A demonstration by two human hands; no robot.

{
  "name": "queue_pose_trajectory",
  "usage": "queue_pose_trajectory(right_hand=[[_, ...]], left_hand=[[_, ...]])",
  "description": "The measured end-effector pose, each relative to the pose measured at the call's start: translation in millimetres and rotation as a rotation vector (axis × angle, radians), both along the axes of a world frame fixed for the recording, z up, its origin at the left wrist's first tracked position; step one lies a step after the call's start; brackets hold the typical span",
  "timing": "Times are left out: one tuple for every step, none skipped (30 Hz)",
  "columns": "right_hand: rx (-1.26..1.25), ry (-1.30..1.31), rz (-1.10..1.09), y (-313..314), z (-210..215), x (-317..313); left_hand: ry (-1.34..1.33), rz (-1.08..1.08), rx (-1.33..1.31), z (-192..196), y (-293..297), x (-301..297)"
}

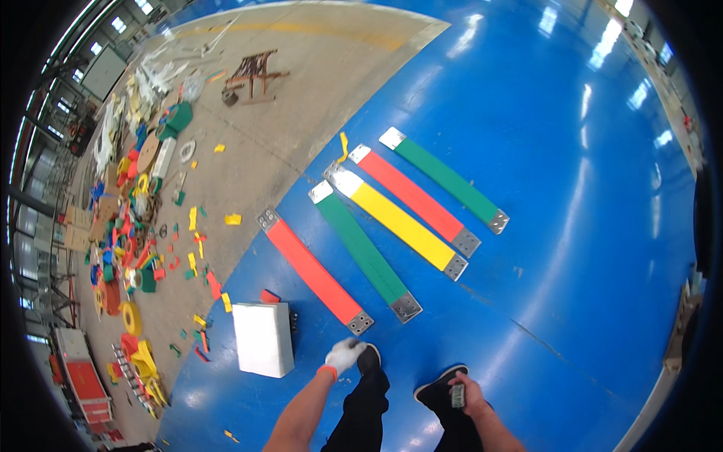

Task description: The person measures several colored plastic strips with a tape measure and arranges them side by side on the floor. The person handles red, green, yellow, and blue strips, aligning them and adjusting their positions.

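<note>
My left hand (pixel 345 356), in a white glove with an orange cuff, hangs over my left shoe near a white foam-like block (pixel 262 339). How its fingers are set is too blurred to tell. My bare right hand (pixel 473 393) is closed around a small grey-green block-shaped object (pixel 458 395) above my right shoe; its kind is unclear. Ahead, several flat metal busbars with drilled bare ends lie side by side on the blue floor, apart from both hands. They include a near red busbar (pixel 312 270), a green busbar (pixel 363 252) and a yellow busbar (pixel 403 226).
Farther right lie another red busbar (pixel 410 192) and green busbar (pixel 448 179). Colored scraps, tape rolls and cartons form a heap (pixel 128 248) along the left. A rusty metal stand (pixel 256 75) is on the grey concrete, and a red-and-white cabinet (pixel 84 377) at lower left.
</note>
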State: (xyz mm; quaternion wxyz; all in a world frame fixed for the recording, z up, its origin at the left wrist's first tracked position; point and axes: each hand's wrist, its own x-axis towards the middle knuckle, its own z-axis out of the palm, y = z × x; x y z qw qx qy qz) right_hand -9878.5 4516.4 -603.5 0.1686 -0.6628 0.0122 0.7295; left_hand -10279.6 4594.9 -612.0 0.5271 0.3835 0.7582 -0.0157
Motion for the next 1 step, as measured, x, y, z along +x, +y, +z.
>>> queue_pose_trajectory(right_hand=[[0.003, -0.002, -0.045, -19.2, 28.0, -3.0]], left_hand=[[-0.022, 0.014, -0.026, 45.8, -13.6, 12.9]])
